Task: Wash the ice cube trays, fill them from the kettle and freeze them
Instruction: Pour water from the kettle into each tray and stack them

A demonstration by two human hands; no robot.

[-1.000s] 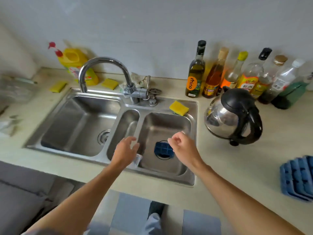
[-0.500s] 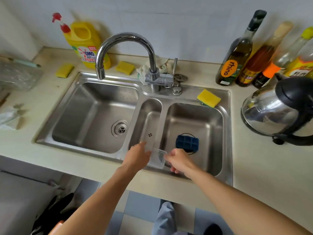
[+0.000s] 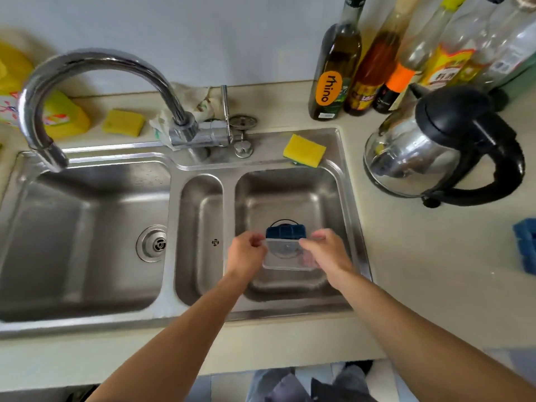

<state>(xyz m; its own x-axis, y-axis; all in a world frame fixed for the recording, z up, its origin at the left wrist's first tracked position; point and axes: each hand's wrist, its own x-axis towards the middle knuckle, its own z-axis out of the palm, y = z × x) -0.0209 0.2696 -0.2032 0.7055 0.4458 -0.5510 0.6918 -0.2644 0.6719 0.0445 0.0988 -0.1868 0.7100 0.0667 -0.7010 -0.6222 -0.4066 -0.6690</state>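
Both hands hold a clear tray [image 3: 285, 255] over the right basin [image 3: 324, 195] of the sink. Left hand [image 3: 245, 253] pinches the tray's left edge, fingers curled shut on it. Right hand [image 3: 326, 253] grips the right edge, thumb on top, fingers wrapped under. The tray sits roughly level, see-through, so its cells are hard to make out.

A blue tray [image 3: 285, 231] lies on the basin floor over the drain, just behind the clear one and partly covered by it. More blue trays [image 3: 526, 245] sit on the counter [image 3: 420, 256] at the far right edge, cut off by the frame.

The kettle [image 3: 435, 146], steel with black lid and handle, stands on the counter right of the sink, well apart from the hands. 1 yellow sponge [image 3: 304, 150] rests on the sink rim behind the right basin; a 2nd sponge [image 3: 123, 122] lies on the counter behind the left basin [image 3: 87, 233]. The faucet [image 3: 95, 91] arcs left, spout over the left basin; no water visible. A yellow detergent bottle [image 3: 58, 117] is at far left. Bottles [image 3: 377, 62] line the wall behind the kettle.
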